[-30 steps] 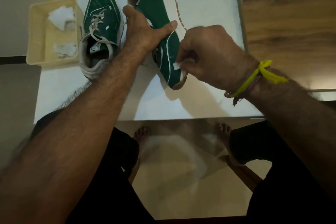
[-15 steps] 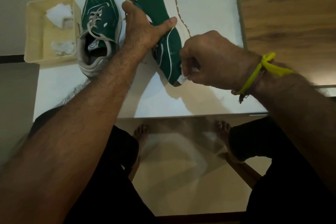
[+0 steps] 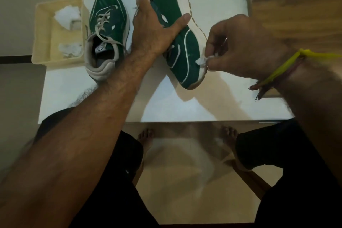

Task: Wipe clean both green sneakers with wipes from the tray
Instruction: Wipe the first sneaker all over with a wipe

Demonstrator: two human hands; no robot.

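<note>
Two green sneakers are on a white table top (image 3: 185, 105). One sneaker (image 3: 107, 29) stands upright at the left, laces loose. The other sneaker (image 3: 183, 50) is tipped on its side, white sole to the right, and my left hand (image 3: 155, 35) grips it across the upper. My right hand (image 3: 240, 50) pinches a small crumpled white wipe (image 3: 202, 60) against the sneaker's side near the toe end of the sole. A cream tray (image 3: 42, 42) at the far left holds white wipes (image 3: 67, 15).
A wooden surface (image 3: 296, 5) adjoins the table on the right. The tray stands right beside the upright sneaker. My bare feet (image 3: 146, 137) and dark-clothed legs are below the table's near edge, on a pale floor.
My right hand with the wipe has slid along the tipped sneaker's sole edge near the toe. My left hand keeps the same grip on the sneaker.
</note>
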